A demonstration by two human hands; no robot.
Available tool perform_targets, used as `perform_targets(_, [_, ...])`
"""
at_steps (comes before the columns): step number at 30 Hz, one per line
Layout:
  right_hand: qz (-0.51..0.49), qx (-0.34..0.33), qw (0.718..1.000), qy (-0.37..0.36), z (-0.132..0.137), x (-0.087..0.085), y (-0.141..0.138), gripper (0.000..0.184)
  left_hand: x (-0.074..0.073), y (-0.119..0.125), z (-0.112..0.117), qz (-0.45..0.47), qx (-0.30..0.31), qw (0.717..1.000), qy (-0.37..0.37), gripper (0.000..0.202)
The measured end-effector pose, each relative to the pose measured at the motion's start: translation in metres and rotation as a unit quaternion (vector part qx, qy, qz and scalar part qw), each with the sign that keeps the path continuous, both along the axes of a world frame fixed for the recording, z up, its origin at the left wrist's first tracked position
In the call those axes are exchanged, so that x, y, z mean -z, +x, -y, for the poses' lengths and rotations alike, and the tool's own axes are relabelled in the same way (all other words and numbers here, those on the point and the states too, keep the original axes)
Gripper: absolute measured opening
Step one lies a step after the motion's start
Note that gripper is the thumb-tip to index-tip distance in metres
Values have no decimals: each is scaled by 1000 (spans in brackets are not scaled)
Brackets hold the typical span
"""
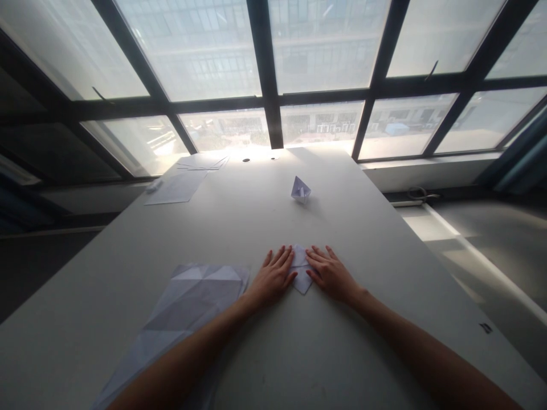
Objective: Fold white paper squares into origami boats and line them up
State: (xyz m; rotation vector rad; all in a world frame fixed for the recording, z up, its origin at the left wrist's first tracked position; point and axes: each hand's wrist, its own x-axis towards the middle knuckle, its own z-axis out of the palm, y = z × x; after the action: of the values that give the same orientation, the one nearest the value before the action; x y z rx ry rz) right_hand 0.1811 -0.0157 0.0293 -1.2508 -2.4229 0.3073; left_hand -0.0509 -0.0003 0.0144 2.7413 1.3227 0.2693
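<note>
A small folded piece of white paper [301,273] lies flat on the grey table [363,239], pointed toward me. My left hand [274,276] rests palm down on its left side, fingers stretched out and together. My right hand [329,272] lies flat on its right side, fingers extended over the fold. Both hands press the paper down; neither lifts it. Farther back stands a finished folded paper figure [301,189], upright and apart from my hands.
A creased sheet of paper [188,307] lies at the near left, partly under my left forearm. More sheets [177,187] lie at the far left near the window. Two small dark holes [246,160] sit by the table's far edge. Large windows rise behind.
</note>
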Motion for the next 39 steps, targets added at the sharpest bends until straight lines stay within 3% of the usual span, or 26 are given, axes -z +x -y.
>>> perform_targets(5, [-45, 3, 999, 19, -2, 0, 3, 25, 0, -1, -1, 36, -34, 999, 12, 47])
perform_targets(8, [-77, 3, 997, 17, -2, 0, 3, 24, -5, -1, -3, 85, -33, 996, 17, 37])
perform_targets(11, [-96, 14, 995, 13, -2, -1, 3, 20, -10, 0, -4, 127, 28, 992, -3, 29])
perform_targets(14, [-83, -7, 996, 11, -1, -3, 1, 41, -11, 1, -3, 147, 99, 984, -19, 23])
perform_targets(17, [-48, -26, 998, 2, 1, -6, -1, 39, -11, 2, -2, 151, 111, 982, -13, 21])
perform_targets(30, [-69, 110, 988, -88, 3, 1, -8, 23, -13, 4, 0, 126, 77, 988, 35, 29])
perform_targets(35, [-171, 140, 964, -151, -1, -2, -6, 16, -15, 4, 1, 126, 77, 987, 57, 40])
perform_targets(39, [-342, 135, 898, -243, -7, -2, -4, 30, -16, 4, 2, 156, 64, 983, 77, 45])
